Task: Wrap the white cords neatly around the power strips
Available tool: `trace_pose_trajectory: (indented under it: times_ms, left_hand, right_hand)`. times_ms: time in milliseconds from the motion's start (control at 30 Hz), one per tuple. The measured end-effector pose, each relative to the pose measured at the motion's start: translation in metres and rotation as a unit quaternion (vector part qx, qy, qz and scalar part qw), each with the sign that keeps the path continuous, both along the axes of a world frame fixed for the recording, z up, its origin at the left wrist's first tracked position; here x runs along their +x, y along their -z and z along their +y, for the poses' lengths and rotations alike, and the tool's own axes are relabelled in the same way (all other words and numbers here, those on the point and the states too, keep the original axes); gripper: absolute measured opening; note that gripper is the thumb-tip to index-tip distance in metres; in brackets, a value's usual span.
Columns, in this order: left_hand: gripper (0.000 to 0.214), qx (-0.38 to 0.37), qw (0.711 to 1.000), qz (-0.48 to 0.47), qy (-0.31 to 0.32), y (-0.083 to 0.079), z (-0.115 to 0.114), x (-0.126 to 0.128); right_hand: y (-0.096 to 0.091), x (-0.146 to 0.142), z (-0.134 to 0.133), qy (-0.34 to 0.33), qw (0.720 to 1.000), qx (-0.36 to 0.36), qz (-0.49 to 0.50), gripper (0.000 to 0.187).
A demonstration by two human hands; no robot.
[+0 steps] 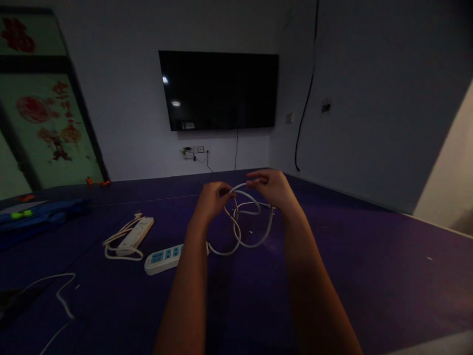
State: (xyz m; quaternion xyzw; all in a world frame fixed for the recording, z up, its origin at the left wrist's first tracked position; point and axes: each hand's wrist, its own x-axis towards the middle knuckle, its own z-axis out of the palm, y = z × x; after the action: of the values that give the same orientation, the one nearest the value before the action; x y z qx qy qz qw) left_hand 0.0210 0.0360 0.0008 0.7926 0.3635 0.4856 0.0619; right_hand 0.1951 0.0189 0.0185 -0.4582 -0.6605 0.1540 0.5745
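A white power cord [266, 234] hangs and lies in loose loops at the middle of the view. My left hand [215, 197] pinches the cord at the left of its raised upper loop. On the other side of that loop, my right hand [271, 186] grips the cord between thumb and fingers. The cord runs down to a white power strip [162, 264] with blue sockets, which lies on the purple surface left of my hands. My left forearm covers the strip's right part.
Another white power strip [136, 235] lies farther left with its cord bundled beside it. A thin white cable [61, 296] crosses the lower left. Blue cloth [55, 214] rests at the left edge. A television [221, 91] hangs on the far wall, and a black cable [305, 113] dangles at right.
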Motion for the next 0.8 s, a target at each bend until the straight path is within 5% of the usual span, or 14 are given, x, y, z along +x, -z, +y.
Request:
trace_pose_trajectory:
  times_ms: [200, 467, 700, 800]
  left_hand:
    - [0.016, 0.036, 0.997, -0.031, -0.061, -0.007, -0.002, -0.005]
    - [0.016, 0.077, 0.974, -0.171, -0.129, -0.017, -0.012, -0.010]
    - [0.015, 0.168, 0.872, -0.396, -0.233, -0.028, -0.022, -0.057]
    - [0.010, 0.174, 0.839, -0.454, -0.243, -0.029, -0.021, -0.076]
  right_hand:
    - [0.002, -0.005, 0.010, -0.025, 1.000, 0.015, 0.007, 0.026]
    - [0.011, 0.011, 0.009, -0.166, 0.966, -0.141, -0.140, 0.035]
    - [0.044, 0.025, 0.044, -0.033, 0.887, -0.310, -0.342, 0.033]
    - [0.052, 0.034, 0.050, 0.010, 0.872, -0.335, -0.358, 0.015]
